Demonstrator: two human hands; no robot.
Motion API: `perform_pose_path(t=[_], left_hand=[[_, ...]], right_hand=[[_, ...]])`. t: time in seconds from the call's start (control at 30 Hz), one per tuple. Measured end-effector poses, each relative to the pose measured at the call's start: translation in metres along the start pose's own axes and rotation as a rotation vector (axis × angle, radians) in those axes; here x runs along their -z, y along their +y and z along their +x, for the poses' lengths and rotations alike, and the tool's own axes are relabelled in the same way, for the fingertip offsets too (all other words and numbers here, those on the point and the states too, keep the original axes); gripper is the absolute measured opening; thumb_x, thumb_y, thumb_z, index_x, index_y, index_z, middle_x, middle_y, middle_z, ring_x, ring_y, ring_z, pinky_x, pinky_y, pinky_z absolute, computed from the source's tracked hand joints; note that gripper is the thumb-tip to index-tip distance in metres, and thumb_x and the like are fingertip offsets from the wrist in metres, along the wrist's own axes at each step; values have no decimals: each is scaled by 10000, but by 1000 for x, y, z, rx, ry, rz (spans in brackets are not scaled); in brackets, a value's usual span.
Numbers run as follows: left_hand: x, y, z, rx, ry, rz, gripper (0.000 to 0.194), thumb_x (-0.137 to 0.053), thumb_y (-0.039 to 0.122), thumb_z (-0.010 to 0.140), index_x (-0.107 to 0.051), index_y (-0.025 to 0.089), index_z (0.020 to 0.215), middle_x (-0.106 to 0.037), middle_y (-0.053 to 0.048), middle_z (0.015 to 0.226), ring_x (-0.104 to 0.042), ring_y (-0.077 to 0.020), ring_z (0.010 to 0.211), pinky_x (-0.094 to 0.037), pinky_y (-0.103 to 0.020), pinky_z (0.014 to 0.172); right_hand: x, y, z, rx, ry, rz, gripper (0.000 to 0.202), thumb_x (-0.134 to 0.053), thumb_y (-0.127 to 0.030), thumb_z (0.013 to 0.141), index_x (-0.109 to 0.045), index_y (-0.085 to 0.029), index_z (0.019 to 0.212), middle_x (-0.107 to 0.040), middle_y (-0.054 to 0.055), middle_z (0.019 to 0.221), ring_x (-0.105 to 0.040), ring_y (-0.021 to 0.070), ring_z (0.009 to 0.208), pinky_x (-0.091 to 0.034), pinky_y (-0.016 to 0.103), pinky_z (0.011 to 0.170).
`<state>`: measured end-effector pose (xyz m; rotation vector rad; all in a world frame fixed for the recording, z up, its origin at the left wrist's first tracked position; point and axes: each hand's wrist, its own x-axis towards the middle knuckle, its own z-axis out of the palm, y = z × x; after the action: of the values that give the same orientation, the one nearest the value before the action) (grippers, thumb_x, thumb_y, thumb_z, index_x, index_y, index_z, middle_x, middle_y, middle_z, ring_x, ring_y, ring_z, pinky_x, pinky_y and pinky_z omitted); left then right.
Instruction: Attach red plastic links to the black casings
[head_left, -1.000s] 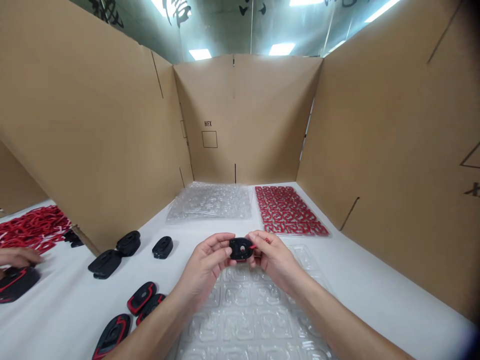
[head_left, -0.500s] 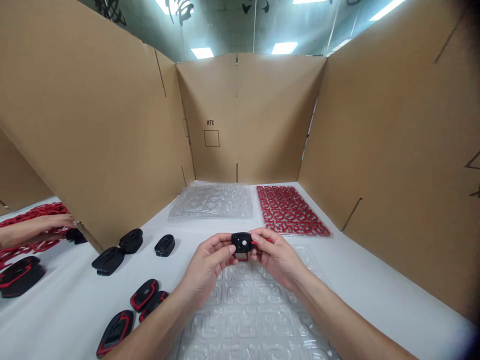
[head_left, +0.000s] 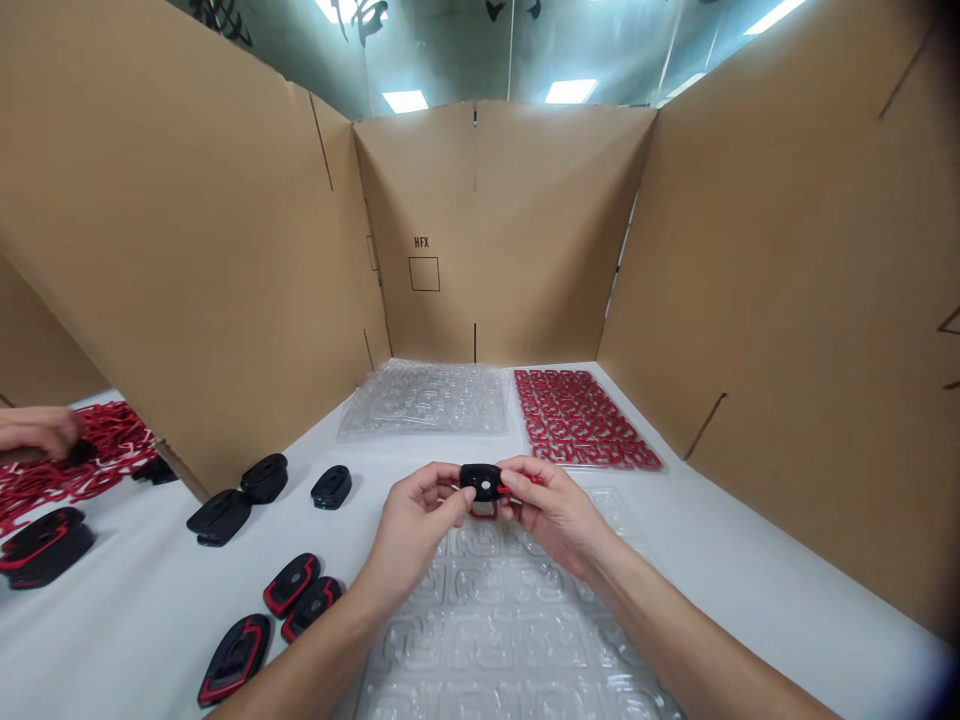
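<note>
Over the near tray, a small black key fob case (head_left: 480,480) with a light round spot is held up between both hands. My left hand (head_left: 420,515) pinches its left side, thumb in front and fingers behind. Closed at its right side, my right hand (head_left: 551,505) has a thin red trim strip (head_left: 531,481) between thumb and fingers, its end against the case. Just below the case a red-edged piece (head_left: 484,509) shows; whether it is joined to the case I cannot tell. Fingers hide the back of the case.
A clear moulded tray (head_left: 495,640) lies under my hands. Behind it are stacked clear trays (head_left: 427,400) and a tray of red trims (head_left: 585,420). Black cases (head_left: 331,487) and red-trimmed cases (head_left: 236,660) lie left. Cardboard walls (head_left: 502,230) enclose the table; another person's hand (head_left: 37,433) works beyond.
My left thumb has shifted slightly on the case; both hands keep their hold. At far left, the other person's hand has drawn back leftward, with something dark at its fingers.
</note>
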<state>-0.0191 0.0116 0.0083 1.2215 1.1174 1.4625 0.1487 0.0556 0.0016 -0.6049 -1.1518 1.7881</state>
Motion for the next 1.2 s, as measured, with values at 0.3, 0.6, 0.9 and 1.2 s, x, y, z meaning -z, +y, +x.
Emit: perform_pose_path(t=[0.3,0.6,0.9,1.2], left_hand=[[3,-3,-1,-109,65,72,156,-737,242,721,-748,179,864,-661,-8,692,-582,-136,611,-473,-239,579],[4,-3,1,185,-107,-320,362,-735,307,777,-685,138,1093,-727,-89,937,-671,-188,802,-538,-279,684],[4,-4,-1,216,-201,-513,348,-696,266,839,-653,152,1165,-724,-93,1015,-684,-161,746,-531,-277,705],[3,-2,-1,115,-206,-574,323,-731,200,803,-679,203,1122,-673,-91,1216,-660,-204,960,-550,-325,818]], right_hand=[[-2,-1,-1,0,-34,-14,277,-851,-340,673,-738,-161,851,-674,15,721,-569,114,642,-409,241,608],[-7,3,-6,440,2,-578,126,-713,-308,821,-747,-227,911,-642,35,892,-615,162,798,-491,291,708],[-7,8,-13,805,-78,-1068,336,-548,-49,872,-646,-255,1119,-589,82,1102,-607,191,1017,-534,330,847],[-7,7,-16,902,15,-1202,319,-520,-24,856,-590,-221,1098,-505,97,1113,-599,180,901,-537,325,776]])
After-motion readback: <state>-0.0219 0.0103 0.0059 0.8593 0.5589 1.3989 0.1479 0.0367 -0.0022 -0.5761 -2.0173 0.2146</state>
